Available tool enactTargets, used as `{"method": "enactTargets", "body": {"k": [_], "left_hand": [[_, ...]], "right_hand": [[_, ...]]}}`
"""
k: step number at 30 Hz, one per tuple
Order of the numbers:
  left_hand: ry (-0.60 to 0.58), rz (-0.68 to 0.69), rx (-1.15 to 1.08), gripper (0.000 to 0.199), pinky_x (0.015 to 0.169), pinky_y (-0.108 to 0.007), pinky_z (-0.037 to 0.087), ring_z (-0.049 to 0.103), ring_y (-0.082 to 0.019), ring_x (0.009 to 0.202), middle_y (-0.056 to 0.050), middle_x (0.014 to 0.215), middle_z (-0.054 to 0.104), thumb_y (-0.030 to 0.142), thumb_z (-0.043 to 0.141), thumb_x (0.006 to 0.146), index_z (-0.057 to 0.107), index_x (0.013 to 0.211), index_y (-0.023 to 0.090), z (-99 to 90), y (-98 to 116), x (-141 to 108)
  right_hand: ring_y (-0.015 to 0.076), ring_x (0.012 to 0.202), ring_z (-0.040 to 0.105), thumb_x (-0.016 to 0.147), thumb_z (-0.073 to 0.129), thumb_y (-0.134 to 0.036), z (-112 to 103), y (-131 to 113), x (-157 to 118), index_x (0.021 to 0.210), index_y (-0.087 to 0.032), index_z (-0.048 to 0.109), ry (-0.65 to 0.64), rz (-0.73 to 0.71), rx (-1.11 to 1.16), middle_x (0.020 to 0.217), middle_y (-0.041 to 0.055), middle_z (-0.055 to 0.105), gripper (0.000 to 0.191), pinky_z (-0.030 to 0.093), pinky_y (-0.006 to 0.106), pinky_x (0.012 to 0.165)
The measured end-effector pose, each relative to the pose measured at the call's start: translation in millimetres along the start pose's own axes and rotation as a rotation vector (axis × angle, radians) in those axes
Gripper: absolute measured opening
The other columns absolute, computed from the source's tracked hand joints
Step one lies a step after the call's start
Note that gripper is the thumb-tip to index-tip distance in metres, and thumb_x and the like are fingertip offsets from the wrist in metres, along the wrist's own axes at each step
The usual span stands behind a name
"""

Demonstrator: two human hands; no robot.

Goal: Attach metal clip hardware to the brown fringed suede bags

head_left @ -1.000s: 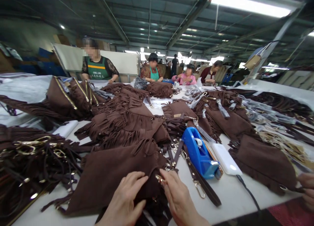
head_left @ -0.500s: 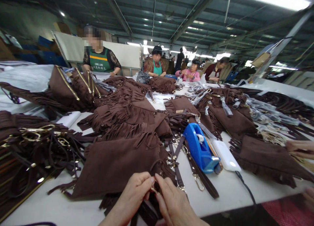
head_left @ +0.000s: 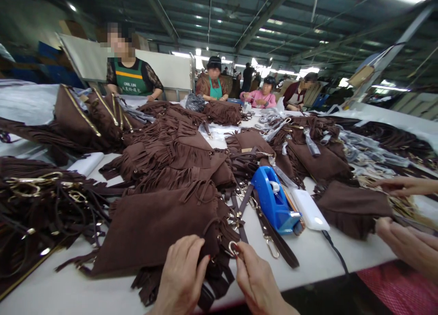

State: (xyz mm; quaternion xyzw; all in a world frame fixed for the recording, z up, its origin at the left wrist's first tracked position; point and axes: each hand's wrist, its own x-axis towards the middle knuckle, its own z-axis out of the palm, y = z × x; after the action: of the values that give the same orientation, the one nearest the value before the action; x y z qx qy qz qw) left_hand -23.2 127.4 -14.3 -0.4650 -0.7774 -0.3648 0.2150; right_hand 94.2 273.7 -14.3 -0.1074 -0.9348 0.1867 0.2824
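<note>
A dark brown fringed bag (head_left: 147,224) lies flat on the table in front of me, its fringe and small metal fittings toward my hands. My left hand (head_left: 183,271) is closed at the bag's near right corner, brown material between thumb and fingers; exactly which part it grips is partly hidden. My right hand (head_left: 255,274) pinches a gold-coloured metal ring clasp (head_left: 233,248) between thumb and forefinger, just right of the bag's fringe. Beyond the right hand lie brown straps with metal hooks (head_left: 273,235) and a blue tape dispenser (head_left: 273,198).
A white power bank (head_left: 311,210) with a black cable lies beside the dispenser. Brown bags (head_left: 167,146) are heaped behind, more with gold hooks (head_left: 34,187) at left. A co-worker's hands (head_left: 407,228) handle another bag at right. Several people work across the table.
My hands, together before at the bag's corner, have moved apart. The right now shows the metal ring. The co-worker's hands at right have come further into view.
</note>
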Motion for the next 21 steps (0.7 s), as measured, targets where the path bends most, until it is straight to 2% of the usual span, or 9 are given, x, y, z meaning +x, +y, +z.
{"method": "enactTargets", "body": {"k": [2,4,6,8,11,14,17,19,21], "left_hand": [[0.025,0.165,0.191,0.028,0.090,-0.035,0.036,0.051,-0.024,0.103,-0.013,0.110,0.059,0.017,0.048,0.086,0.056,0.112,0.009,4.4,-6,-5],[-0.009,0.224,0.216,0.031,0.093,-0.037,0.033,0.050,-0.024,0.108,-0.014,0.115,0.058,0.012,0.042,0.086,0.055,0.113,0.009,8.2,-6,-5],[0.003,0.226,0.168,0.033,0.096,-0.040,0.031,0.048,-0.024,0.111,-0.014,0.116,0.058,0.010,0.037,0.086,0.055,0.113,0.008,11.4,0,-1],[0.029,0.189,0.143,0.034,0.099,-0.043,0.030,0.047,-0.026,0.114,-0.016,0.118,0.056,0.019,0.039,0.088,0.053,0.115,0.006,15.7,10,4],[0.054,0.135,0.239,0.038,0.097,-0.046,0.031,0.047,-0.030,0.113,-0.019,0.120,0.054,0.030,0.045,0.088,0.053,0.117,0.006,26.1,18,8],[0.050,0.151,0.380,0.032,0.091,-0.044,0.034,0.051,-0.029,0.106,-0.018,0.115,0.057,0.016,0.039,0.088,0.054,0.114,0.006,34.5,14,8],[0.040,0.259,0.419,0.032,0.086,-0.040,0.038,0.054,-0.027,0.098,-0.016,0.108,0.060,0.007,0.036,0.086,0.054,0.112,0.005,29.6,3,11],[0.050,0.310,0.378,0.029,0.080,-0.035,0.040,0.055,-0.024,0.091,-0.014,0.099,0.062,0.006,0.038,0.087,0.054,0.111,0.004,18.6,-2,18],[0.076,0.304,0.298,0.024,0.074,-0.031,0.042,0.055,-0.019,0.082,-0.010,0.088,0.062,0.008,0.043,0.087,0.055,0.108,0.004,5.1,-5,29]], "right_hand": [[0.0157,0.056,0.065,0.085,0.029,-0.010,0,4,-1,0.102,-0.019,0.045,0.046,0.029,-0.014,0.072,0.0012,0.065,0.025,0.050,0.023,0.049],[0.0156,0.057,0.065,0.085,0.029,-0.011,1,5,-1,0.101,-0.019,0.046,0.067,0.034,-0.008,0.072,0.0015,0.066,0.024,0.050,0.023,0.049],[0.0151,0.057,0.065,0.085,0.030,-0.012,2,5,-1,0.100,-0.019,0.047,0.072,0.047,0.020,0.072,0.0009,0.066,0.024,0.050,0.023,0.049],[0.0147,0.058,0.065,0.085,0.031,-0.012,3,5,-1,0.100,-0.019,0.048,0.075,0.062,0.053,0.073,0.0010,0.066,0.024,0.051,0.022,0.051],[0.0150,0.061,0.066,0.084,0.030,-0.011,5,5,0,0.101,-0.018,0.048,0.095,0.059,0.057,0.077,0.0026,0.067,0.025,0.052,0.023,0.053],[0.0156,0.060,0.066,0.082,0.030,-0.010,5,4,2,0.100,-0.018,0.048,0.116,0.044,0.017,0.074,0.0027,0.066,0.026,0.052,0.023,0.052],[0.0157,0.057,0.064,0.081,0.030,-0.009,3,2,5,0.098,-0.018,0.048,0.117,0.029,0.016,0.072,0.0020,0.064,0.026,0.050,0.024,0.050],[0.0159,0.056,0.063,0.082,0.030,-0.010,3,0,9,0.097,-0.018,0.048,0.121,0.016,0.031,0.071,0.0020,0.063,0.024,0.050,0.024,0.050],[0.0164,0.057,0.063,0.083,0.030,-0.010,3,-4,17,0.096,-0.018,0.048,0.138,-0.003,0.035,0.071,0.0023,0.062,0.023,0.049,0.025,0.050]]}}
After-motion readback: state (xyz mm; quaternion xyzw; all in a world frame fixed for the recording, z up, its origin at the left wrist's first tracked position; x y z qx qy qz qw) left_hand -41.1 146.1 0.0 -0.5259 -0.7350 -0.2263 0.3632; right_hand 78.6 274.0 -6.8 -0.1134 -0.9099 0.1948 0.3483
